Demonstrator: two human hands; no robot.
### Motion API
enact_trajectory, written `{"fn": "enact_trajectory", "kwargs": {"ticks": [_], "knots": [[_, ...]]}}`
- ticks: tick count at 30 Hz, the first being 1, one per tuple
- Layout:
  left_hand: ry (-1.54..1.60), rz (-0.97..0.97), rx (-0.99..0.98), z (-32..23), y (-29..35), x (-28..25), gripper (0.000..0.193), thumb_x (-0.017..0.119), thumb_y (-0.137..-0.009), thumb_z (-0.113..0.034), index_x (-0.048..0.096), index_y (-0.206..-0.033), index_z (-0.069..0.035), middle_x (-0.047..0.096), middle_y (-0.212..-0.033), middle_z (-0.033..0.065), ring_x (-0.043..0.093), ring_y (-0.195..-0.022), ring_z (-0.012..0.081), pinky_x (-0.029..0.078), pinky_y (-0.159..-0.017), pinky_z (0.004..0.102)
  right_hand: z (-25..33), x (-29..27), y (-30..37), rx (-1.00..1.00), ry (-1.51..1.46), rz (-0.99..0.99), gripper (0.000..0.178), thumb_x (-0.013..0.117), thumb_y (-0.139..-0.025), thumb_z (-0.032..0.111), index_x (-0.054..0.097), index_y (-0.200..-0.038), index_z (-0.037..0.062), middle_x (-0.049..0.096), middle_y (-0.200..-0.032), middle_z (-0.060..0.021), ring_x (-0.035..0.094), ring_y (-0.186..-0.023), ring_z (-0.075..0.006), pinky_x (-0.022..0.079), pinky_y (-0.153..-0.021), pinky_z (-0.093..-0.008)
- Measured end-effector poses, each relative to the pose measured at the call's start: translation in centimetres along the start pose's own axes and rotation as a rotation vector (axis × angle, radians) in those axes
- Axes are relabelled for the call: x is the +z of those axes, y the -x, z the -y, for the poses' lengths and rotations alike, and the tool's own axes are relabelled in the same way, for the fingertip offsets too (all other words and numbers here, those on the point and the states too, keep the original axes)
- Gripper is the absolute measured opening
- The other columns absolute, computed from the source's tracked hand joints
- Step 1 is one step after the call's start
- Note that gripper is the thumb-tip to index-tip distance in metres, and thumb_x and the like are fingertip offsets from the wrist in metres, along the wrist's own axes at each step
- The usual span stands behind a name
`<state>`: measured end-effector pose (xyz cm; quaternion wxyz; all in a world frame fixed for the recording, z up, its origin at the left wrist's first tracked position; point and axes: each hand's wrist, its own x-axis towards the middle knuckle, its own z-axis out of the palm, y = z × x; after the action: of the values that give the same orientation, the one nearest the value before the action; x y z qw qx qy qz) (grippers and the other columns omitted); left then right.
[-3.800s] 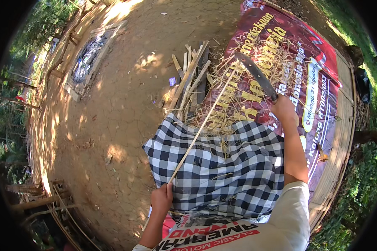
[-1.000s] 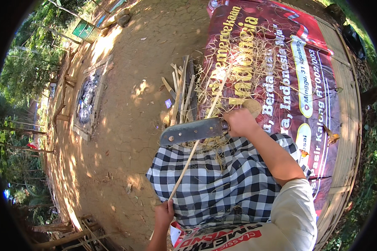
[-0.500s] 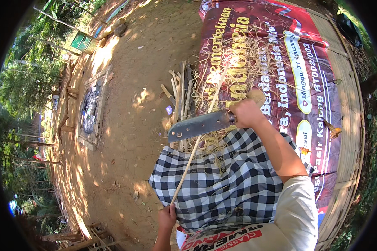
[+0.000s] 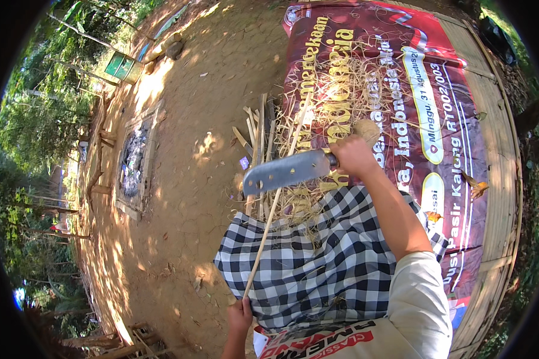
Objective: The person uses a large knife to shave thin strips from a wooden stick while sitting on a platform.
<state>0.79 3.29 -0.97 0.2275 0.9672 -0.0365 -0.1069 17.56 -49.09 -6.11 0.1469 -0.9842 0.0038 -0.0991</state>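
My right hand (image 4: 354,157) grips a machete (image 4: 290,172) by its handle, and a tan, rounded handle end shows past the fist. The broad grey blade has several holes and points left, lying across a long thin bamboo strip (image 4: 262,246). My left hand (image 4: 240,315) is closed on the strip's near end, low at the left edge of my lap. From there the strip slants away, under the blade, toward a heap of pale shavings (image 4: 350,90). A black-and-white checked cloth (image 4: 317,263) covers my lap.
A maroon printed banner (image 4: 468,227) lies over a bamboo platform (image 4: 498,197) at the right. Several split bamboo pieces (image 4: 259,134) lie beside the banner's left edge. A framed ash pit (image 4: 136,155) and a green-and-yellow box (image 4: 120,66) stand farther left on the dirt ground.
The blade has shifted slightly away from me along the strip and turned, so its flat face looks brighter. My left hand has moved slightly nearer to me, still holding the strip.
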Motion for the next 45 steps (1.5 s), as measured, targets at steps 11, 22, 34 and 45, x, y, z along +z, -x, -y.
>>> {"fn": "enact_trajectory", "kwargs": {"ticks": [11, 22, 34, 45], "knots": [[0.019, -0.011, -0.003, 1.1, 0.4, 0.8, 0.040, 0.051, -0.095, -0.024, 0.055, -0.066, 0.003, 0.047, -0.050, 0.0184, 0.047, -0.042, 0.0255, 0.036, -0.043, 0.0384, 2.6, -0.1, 1.0, -0.033, -0.018, -0.089, 0.018, 0.063, -0.066, 0.015, 0.059, -0.080, 0.0065, 0.065, -0.072, -0.0127, 0.066, -0.066, -0.0294, 0.051, -0.062, -0.0407], [0.005, -0.009, -0.001, -0.7, -0.3, 0.2, 0.039, 0.052, -0.094, -0.025, 0.057, -0.068, 0.004, 0.046, -0.050, 0.0206, 0.049, -0.041, 0.0299, 0.036, -0.043, 0.0399, 0.8, 0.0, 1.6, 0.154, 0.009, -0.119, 0.018, 0.066, -0.065, 0.018, 0.062, -0.079, 0.0068, 0.065, -0.070, -0.0124, 0.065, -0.065, -0.0295, 0.051, -0.060, -0.0401], [-0.110, 0.002, 0.001, -1.1, -0.5, 0.3, 0.042, 0.051, -0.094, -0.030, 0.060, -0.069, 0.003, 0.052, -0.053, 0.0221, 0.054, -0.045, 0.0344, 0.038, -0.045, 0.0427, -0.4, -1.1, 2.1, 0.565, -0.136, -0.133, 0.014, 0.063, -0.069, 0.012, 0.065, -0.079, 0.0027, 0.066, -0.070, -0.0168, 0.066, -0.068, -0.0339, 0.053, -0.067, -0.0437], [-0.279, -0.052, 0.056, -3.2, -0.8, 0.6, 0.045, 0.053, -0.093, -0.036, 0.061, -0.067, 0.000, 0.055, -0.057, 0.0235, 0.058, -0.053, 0.0413, 0.042, -0.047, 0.0475, -0.9, -0.8, 1.8, 0.839, -0.283, -0.138, 0.021, 0.063, -0.071, 0.015, 0.067, -0.087, 0.0012, 0.068, -0.083, -0.0198, 0.067, -0.080, -0.0370, 0.053, -0.075, -0.0455]]}}
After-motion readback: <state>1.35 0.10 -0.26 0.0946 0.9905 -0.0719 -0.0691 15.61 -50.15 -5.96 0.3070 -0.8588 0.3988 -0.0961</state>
